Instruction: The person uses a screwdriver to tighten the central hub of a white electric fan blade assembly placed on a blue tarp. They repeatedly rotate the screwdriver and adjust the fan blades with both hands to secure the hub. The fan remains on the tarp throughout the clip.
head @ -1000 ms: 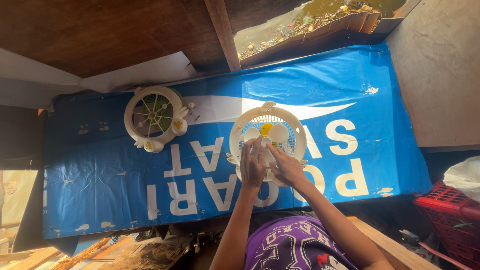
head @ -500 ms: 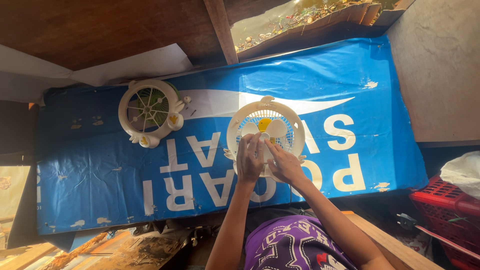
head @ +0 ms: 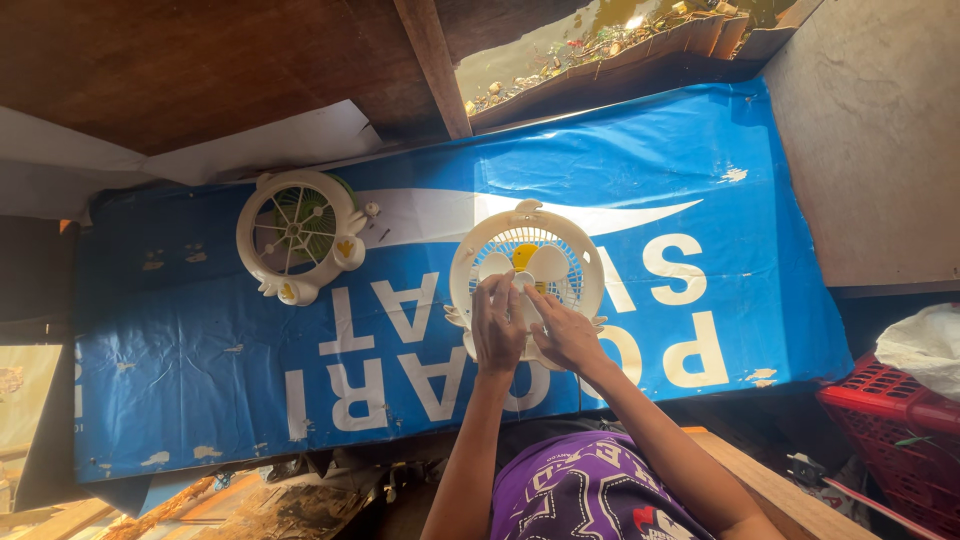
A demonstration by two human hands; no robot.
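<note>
Item: small round white fan (head: 527, 272), lying flat on a blue printed banner (head: 200, 360) that covers the desk; white blades and a yellow hub show inside its ring. Left hand (head: 497, 325): palm down on the near rim of the fan, fingers curled against the blade area; the grip looks loosely closed on the plastic, though whether it truly clasps a part cannot be told. Right hand (head: 562, 335): just beside the left, touching it, fingers bent over the same near edge of the fan; how far its grip is open is likewise unclear. Second fan housing (head: 296, 236), white with a green interior: well to the left of both hands, flat on the banner, untouched. Red crate (head: 885, 420) with a white bag (head: 925, 345): far right of the hands, off the desk. Wooden beam (head: 432, 62): beyond the fan.
</note>
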